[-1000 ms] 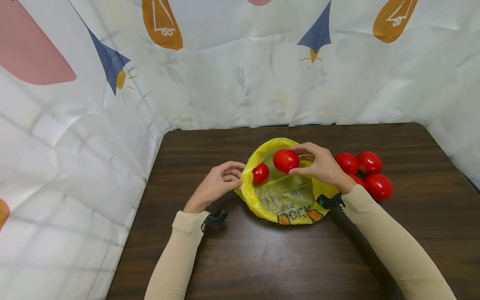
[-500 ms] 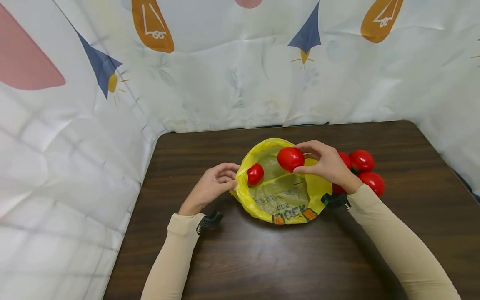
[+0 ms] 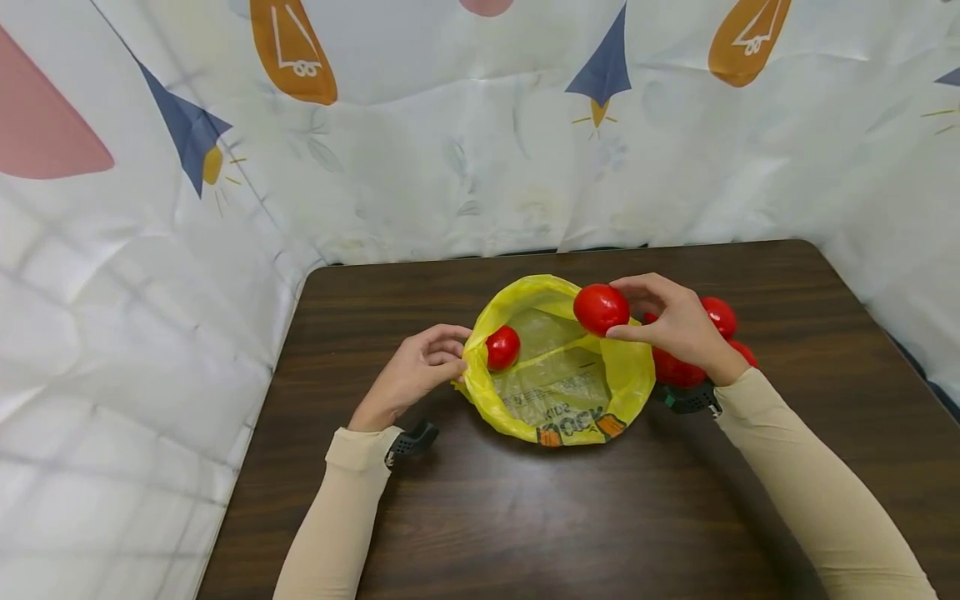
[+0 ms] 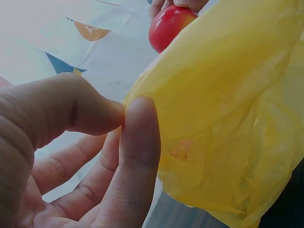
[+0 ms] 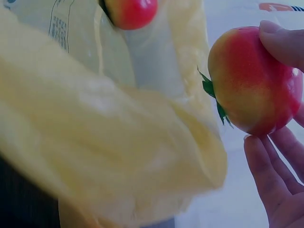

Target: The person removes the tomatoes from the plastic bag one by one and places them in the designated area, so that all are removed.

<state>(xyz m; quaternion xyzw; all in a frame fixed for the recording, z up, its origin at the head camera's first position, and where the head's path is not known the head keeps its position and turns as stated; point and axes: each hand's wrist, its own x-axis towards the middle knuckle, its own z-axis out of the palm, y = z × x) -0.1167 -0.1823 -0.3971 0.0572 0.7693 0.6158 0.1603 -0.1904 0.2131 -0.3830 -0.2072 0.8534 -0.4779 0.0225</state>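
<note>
A yellow plastic bag (image 3: 632, 367) stands with its mouth wide on the table. My left hand (image 3: 412, 367) pinches its left rim between thumb and forefinger, as the left wrist view shows. Inside the bag, at its left side, lies one tomato (image 3: 503, 347). My right hand (image 3: 678, 325) holds another tomato (image 3: 601, 310) by its sides, over the bag's back right rim. Green leaves and a yellowish patch show on this held tomato (image 5: 251, 80) in the right wrist view. Several more tomatoes (image 3: 678, 369) lie right of the bag, partly hidden by my right hand and wrist.
Dark wood-grain table (image 3: 510, 517) lies beneath everything. A white printed cloth (image 3: 420, 167) hangs behind the table and along its left and right sides. Both wrists wear black bands, the left band (image 3: 412, 442) close to the tabletop.
My right hand has moved to the right with the tomato, from over the bag's middle to its right rim. The left hand keeps its pinch on the bag. The head view has shifted slightly.
</note>
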